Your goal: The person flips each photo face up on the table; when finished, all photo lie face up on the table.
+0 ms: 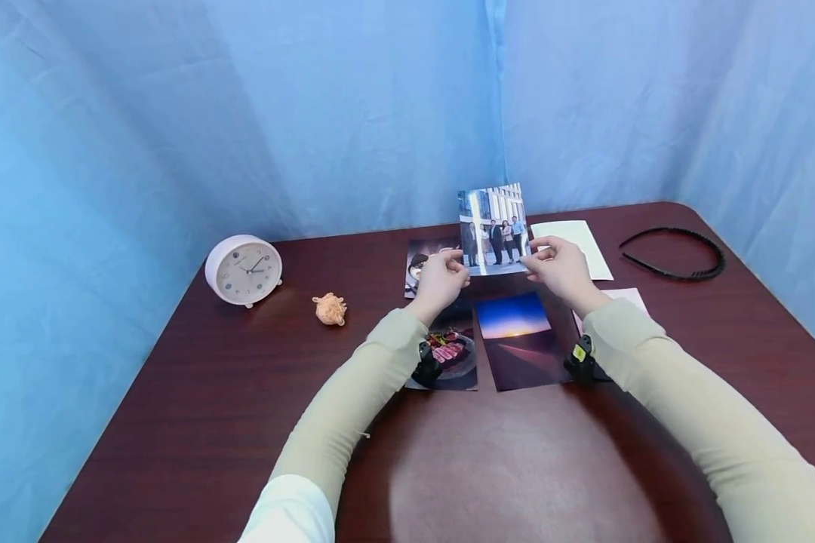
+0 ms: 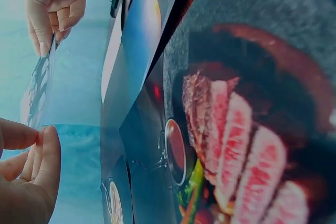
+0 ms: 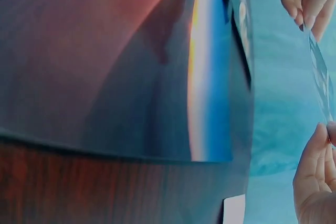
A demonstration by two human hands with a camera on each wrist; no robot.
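Both hands hold a glossy photo print (image 1: pixel 494 230) of several people standing before a building, raised above the table's far side. My left hand (image 1: pixel 441 281) pinches its lower left corner between thumb and fingers. At its lower right edge, my right hand (image 1: pixel 562 270) grips it the same way. In the left wrist view the photo (image 2: pixel 39 87) appears nearly edge-on. Beneath the left wrist lies a photo of sliced steak (image 1: pixel 458 358). A sunset photo (image 1: pixel 519 339) lies beside it, left of the right wrist. Behind the left hand, another food photo (image 1: pixel 414 264) is partly hidden.
A white sheet (image 1: pixel 577 235) lies behind the right hand, and another pale sheet (image 1: pixel 630 298) is partly under the right forearm. A black headband (image 1: pixel 709 273) rests at the far right. On the left are a white alarm clock (image 1: pixel 247 271) and a small orange crinkled thing (image 1: pixel 330 309).
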